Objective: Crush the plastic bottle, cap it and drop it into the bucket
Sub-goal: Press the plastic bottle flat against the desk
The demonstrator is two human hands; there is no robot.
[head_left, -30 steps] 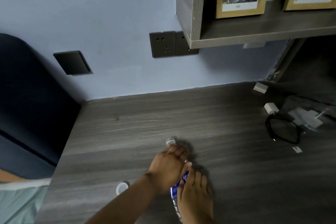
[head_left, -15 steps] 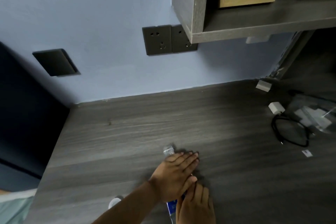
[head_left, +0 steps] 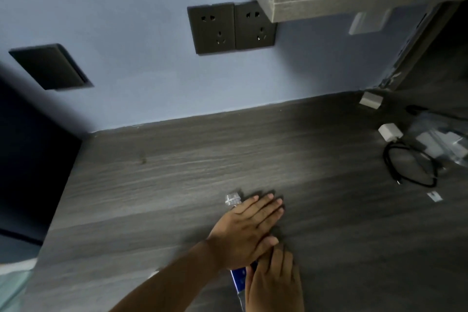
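Note:
A clear plastic bottle lies on its side on the dark wooden table (head_left: 177,172). Its open, uncapped neck (head_left: 233,200) points away from me, and a strip of its blue label (head_left: 239,279) shows between my hands. My left hand (head_left: 249,232) lies flat, palm down, over the bottle's upper part with its fingers straight and together. My right hand (head_left: 274,284) presses palm down on the lower part at the bottom edge. Most of the bottle is hidden under both hands. A small white cap (head_left: 153,273) peeks out beside my left forearm. No bucket is in view.
At the right of the table lie a coiled black cable (head_left: 407,167), a white charger plug (head_left: 390,132), a clear bag of white parts (head_left: 443,144) and a small white block (head_left: 371,100). Wall sockets (head_left: 231,28) and a shelf (head_left: 329,0) are behind.
My left hand has gone from curled over the bottle's neck to spread flat on it. My right hand has stayed on the lower part. The view has tilted down.

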